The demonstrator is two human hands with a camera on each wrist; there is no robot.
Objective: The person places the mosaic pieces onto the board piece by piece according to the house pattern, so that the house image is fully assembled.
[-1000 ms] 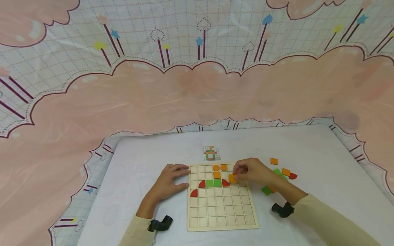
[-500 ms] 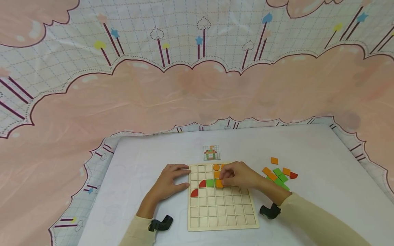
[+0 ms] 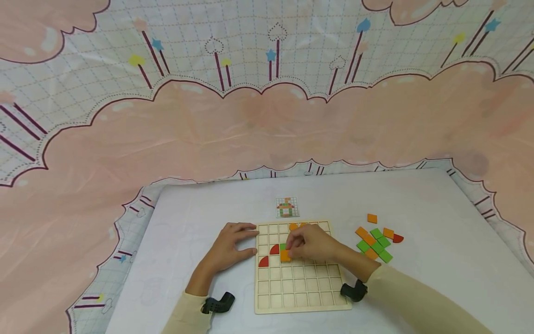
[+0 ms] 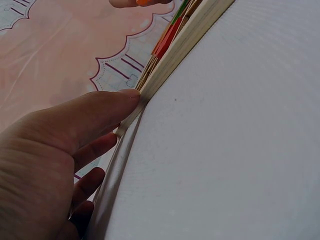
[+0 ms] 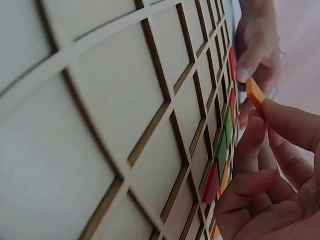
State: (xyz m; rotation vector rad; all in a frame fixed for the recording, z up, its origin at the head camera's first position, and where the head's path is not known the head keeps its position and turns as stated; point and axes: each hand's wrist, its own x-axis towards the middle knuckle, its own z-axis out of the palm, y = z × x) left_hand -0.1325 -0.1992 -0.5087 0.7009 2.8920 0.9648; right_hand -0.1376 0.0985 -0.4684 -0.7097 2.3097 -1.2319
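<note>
My right hand (image 3: 314, 243) pinches an orange square tile (image 3: 285, 256) between thumb and forefinger, over the upper middle of a wooden grid board (image 3: 304, 297). In the right wrist view the orange tile (image 5: 255, 94) shows tilted, lifted off the grid. Two red quarter-round tiles (image 3: 263, 261) lie in cells to its left, and part of a green square (image 3: 283, 246) shows just behind it. Orange round tiles (image 3: 293, 227) in the top row are partly covered by the right hand. My left hand (image 3: 227, 248) rests at the board's left edge, thumb and fingertips touching the side.
Behind the board lies a small picture card (image 3: 287, 207) with a coloured pattern on a grid. To the right are several loose green and orange square tiles (image 3: 380, 238) and a red quarter-round one (image 3: 398, 238). A white cloth (image 3: 200, 208) covers the table.
My right hand has moved left across the board with the orange square tile, from the right columns to beside the red and green tiles. My left hand has stayed at the edge.
</note>
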